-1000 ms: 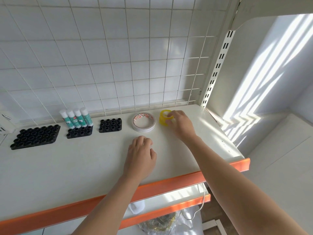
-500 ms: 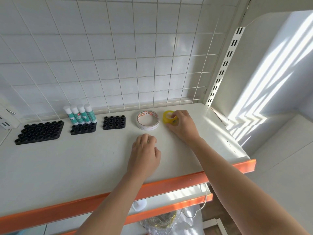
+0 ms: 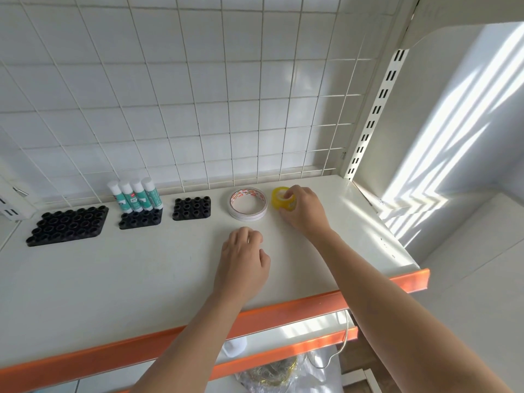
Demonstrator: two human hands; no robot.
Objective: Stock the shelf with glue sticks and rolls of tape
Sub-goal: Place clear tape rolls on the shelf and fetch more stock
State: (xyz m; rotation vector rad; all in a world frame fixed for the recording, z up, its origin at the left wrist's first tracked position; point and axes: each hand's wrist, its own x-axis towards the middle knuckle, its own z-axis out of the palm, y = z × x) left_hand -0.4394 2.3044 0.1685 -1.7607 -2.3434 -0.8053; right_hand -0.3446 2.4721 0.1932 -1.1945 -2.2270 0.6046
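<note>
Head view | right hand point(image 3: 304, 214) is grasping yellow tape roll point(image 3: 279, 198) on shelf point(image 3: 113, 279) | white tape roll point(image 3: 248, 204) is lying just left of grip | left hand point(image 3: 242, 265) is resting loosely curled, holding nothing

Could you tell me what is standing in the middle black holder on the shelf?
Four glue sticks stand upright in the back row of the middle black holder. Its front sockets show empty. The sticks' bases sit inside the sockets, hidden.

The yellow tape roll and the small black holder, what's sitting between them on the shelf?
In the head view, the white tape roll lies flat between the yellow tape roll and the small black holder.
</note>
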